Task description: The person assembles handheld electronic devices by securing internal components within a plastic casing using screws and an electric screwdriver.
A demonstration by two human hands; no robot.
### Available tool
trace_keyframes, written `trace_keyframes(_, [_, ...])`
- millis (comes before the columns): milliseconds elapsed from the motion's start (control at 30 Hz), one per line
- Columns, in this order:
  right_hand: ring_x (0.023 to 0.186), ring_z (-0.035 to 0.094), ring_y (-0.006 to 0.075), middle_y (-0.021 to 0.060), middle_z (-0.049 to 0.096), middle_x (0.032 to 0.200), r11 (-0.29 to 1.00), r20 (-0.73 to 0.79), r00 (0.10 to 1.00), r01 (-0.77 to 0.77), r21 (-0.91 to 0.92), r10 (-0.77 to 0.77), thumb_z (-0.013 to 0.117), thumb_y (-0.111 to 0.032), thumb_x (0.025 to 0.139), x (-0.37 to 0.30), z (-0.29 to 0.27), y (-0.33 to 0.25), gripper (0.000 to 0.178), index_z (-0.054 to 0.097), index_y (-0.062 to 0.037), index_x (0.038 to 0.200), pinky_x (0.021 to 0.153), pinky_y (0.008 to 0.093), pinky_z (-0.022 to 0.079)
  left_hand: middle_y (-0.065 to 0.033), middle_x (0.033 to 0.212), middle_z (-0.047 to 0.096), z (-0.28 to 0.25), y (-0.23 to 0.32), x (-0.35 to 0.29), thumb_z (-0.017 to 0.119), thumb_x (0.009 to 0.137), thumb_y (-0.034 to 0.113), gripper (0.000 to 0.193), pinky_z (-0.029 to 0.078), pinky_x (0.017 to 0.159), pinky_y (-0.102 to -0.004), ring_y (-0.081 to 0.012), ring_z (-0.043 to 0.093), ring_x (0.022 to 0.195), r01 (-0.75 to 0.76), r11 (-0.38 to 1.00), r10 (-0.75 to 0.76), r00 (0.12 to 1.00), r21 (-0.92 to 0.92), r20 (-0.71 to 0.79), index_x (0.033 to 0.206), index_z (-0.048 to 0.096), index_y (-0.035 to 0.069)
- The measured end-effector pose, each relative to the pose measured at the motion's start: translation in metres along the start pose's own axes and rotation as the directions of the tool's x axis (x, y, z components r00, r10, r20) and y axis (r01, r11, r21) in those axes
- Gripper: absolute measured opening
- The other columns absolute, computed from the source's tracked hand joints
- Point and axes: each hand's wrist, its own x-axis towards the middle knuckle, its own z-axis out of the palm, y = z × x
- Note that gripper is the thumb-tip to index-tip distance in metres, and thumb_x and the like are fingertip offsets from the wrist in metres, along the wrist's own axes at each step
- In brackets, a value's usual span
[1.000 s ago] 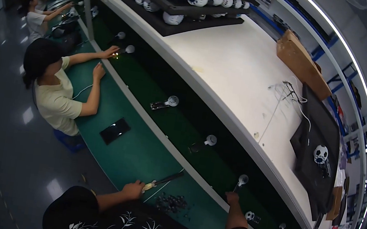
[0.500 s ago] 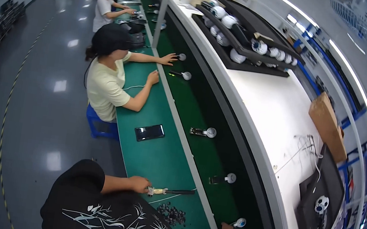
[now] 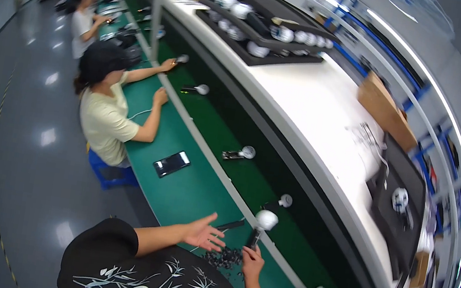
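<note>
My right hand (image 3: 252,263) grips a device by its slim black handle (image 3: 254,239), and its round white ball head (image 3: 267,220) points up and away from me. To the left, my left hand (image 3: 205,234) is open and holds nothing, with its fingers spread toward the device. A dark, slim tool (image 3: 232,225) lies on the green bench just beyond the left fingers, partly hidden by them. Beneath and between my hands is a loose pile of small black parts (image 3: 225,258).
Ball-headed devices (image 3: 247,152) lie spaced along the dark green conveyor (image 3: 216,121). A black phone-like slab (image 3: 172,164) rests on the bench (image 3: 192,198). A co-worker in pale yellow (image 3: 109,111) sits farther along. Black foam trays (image 3: 259,29) stand on the white shelf (image 3: 303,95).
My right hand has come back from the conveyor with a ball-headed device. My left hand has let go of the slim tool and opened. The whole view has shifted.
</note>
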Motion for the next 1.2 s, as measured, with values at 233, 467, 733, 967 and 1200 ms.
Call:
trace_keyframes(233, [0.086,0.060,0.0308,0.0161,0.056,0.119,0.821,0.336,0.837,0.519,-0.237,-0.432,0.064,-0.008,0.075,-0.008,0.022,-0.056,0.018,0.068,-0.0032,0.091,0.074,0.0339,0.050,-0.0221,0.106,0.060,-0.044,0.003,-0.003,0.048,0.089,0.056,0.069,0.055,0.054,-0.0321,-0.0345,0.065,0.083,0.242,0.946,-0.295,0.917,0.215,0.267,0.129,0.039,0.001])
trace_keyframes(467, [0.084,0.061,0.0348,0.0190,0.060,0.107,0.871,0.054,0.985,-0.121,-0.476,0.166,0.060,-0.018,0.078,-0.032,0.057,0.014,0.029,0.060,-0.0046,0.103,0.073,0.0404,0.051,-0.0238,0.105,0.060,-0.072,-0.030,0.001,0.045,0.088,0.048,0.063,0.053,0.050,-0.0292,-0.0328,0.063,0.078,-0.006,0.994,0.005,1.000,0.112,0.004,0.129,0.042,0.001])
trace_keyframes(733, [0.073,0.062,0.0393,0.0180,0.064,0.090,0.695,0.216,0.909,-0.103,-0.712,0.356,0.054,-0.024,0.082,-0.062,0.068,0.031,0.028,0.056,-0.0058,0.104,0.068,0.0435,0.051,-0.0226,0.103,0.060,-0.017,-0.011,-0.029,0.043,0.082,0.032,0.054,0.051,0.054,-0.0329,-0.0297,0.060,0.081,-0.119,0.922,0.232,0.932,-0.369,0.278,0.123,0.047,-0.002])
trace_keyframes(967, [0.065,0.062,0.0336,0.0143,0.066,0.083,0.826,0.252,0.941,-0.047,-0.561,0.224,0.059,-0.025,0.081,-0.065,0.067,0.066,0.027,0.064,-0.0032,0.096,0.061,0.0403,0.051,-0.0228,0.103,0.058,0.051,0.009,-0.035,0.045,0.079,0.030,0.052,0.049,0.053,-0.0345,-0.0309,0.058,0.088,-0.161,0.937,0.269,0.899,-0.311,0.346,0.119,0.051,-0.003])
trace_keyframes(1200, [0.050,0.053,0.0144,0.0057,0.064,0.064,0.889,0.094,0.887,-0.441,-0.122,0.453,0.069,-0.022,0.077,-0.057,0.060,0.023,0.024,0.072,-0.0057,0.094,0.050,0.0280,0.044,-0.0193,0.096,0.061,0.043,-0.019,-0.012,0.043,0.086,0.032,0.042,0.048,0.049,-0.0313,-0.0266,0.061,0.078,-0.267,0.963,0.267,0.936,-0.031,0.228,0.108,0.055,-0.001])
